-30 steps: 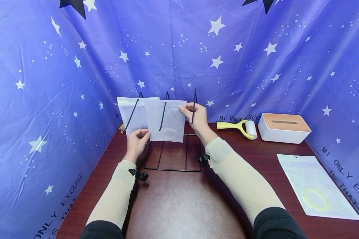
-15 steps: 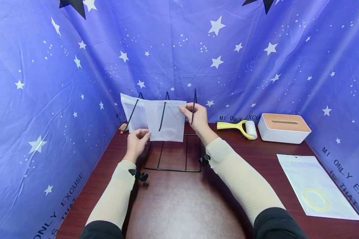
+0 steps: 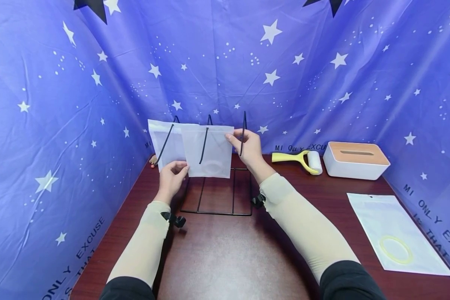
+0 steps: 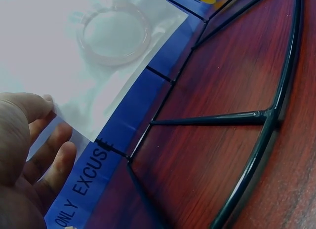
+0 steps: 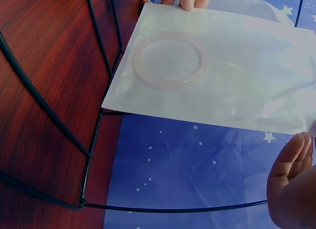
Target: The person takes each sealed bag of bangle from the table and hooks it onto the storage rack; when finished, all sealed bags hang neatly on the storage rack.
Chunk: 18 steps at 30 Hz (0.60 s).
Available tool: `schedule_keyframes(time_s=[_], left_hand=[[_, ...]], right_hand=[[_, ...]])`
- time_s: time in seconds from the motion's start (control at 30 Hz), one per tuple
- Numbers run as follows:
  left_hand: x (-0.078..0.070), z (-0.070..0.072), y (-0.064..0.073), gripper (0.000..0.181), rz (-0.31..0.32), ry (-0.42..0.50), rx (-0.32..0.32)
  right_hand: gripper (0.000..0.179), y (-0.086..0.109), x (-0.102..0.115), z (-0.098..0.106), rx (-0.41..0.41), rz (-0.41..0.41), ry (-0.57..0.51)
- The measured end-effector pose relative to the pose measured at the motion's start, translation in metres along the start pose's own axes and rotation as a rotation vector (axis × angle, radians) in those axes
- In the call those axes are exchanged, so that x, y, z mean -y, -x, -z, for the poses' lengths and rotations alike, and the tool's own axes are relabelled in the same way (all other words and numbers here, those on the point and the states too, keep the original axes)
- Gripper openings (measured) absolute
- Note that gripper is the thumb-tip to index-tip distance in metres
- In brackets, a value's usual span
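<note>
A white zip bag (image 3: 219, 152) with a pale ring (image 5: 168, 60) inside hangs on the middle prong of a black wire rack (image 3: 215, 214). My left hand (image 3: 169, 180) pinches this bag's left edge between thumb and fingers. At its upper right edge, my right hand (image 3: 247, 146) pinches it too, behind the rack's right prong (image 3: 243, 135). Another white bag (image 3: 166, 143) hangs on the left prong, partly covered by the middle bag and the left hand.
A yellow-handled lint roller (image 3: 290, 157) and a white tissue box (image 3: 354, 168) with a wooden lid stand at the back right. Another white bag (image 3: 382, 216) holding a yellow ring (image 3: 395, 250) lies on the table's right side. A starry blue curtain (image 3: 217, 62) encloses the table.
The bag on the left prong has swung, first turning inward to the right and then back out to the left. Both hands keep almost the same place on the middle bag.
</note>
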<state>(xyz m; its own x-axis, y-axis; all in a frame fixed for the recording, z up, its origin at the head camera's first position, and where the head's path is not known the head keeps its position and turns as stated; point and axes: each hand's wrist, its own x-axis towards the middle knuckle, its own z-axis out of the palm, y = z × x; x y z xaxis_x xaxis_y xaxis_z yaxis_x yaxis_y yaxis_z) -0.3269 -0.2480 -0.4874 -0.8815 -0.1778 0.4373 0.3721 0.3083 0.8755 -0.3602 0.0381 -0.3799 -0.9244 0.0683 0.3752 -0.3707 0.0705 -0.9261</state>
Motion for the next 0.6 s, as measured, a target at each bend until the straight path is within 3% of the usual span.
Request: schedule_keyframes(time_s=[0.4, 0.6], left_hand=[[0.002, 0.007, 0.002, 0.012, -0.015, -0.073, 0.009], [-0.002, 0.009, 0.005, 0.012, -0.026, -0.095, -0.010]], right_hand=[[0.025, 0.001, -0.009, 0.016, 0.025, 0.088, 0.026], [0.025, 0.005, -0.013, 0.028, 0.020, 0.107, -0.009]])
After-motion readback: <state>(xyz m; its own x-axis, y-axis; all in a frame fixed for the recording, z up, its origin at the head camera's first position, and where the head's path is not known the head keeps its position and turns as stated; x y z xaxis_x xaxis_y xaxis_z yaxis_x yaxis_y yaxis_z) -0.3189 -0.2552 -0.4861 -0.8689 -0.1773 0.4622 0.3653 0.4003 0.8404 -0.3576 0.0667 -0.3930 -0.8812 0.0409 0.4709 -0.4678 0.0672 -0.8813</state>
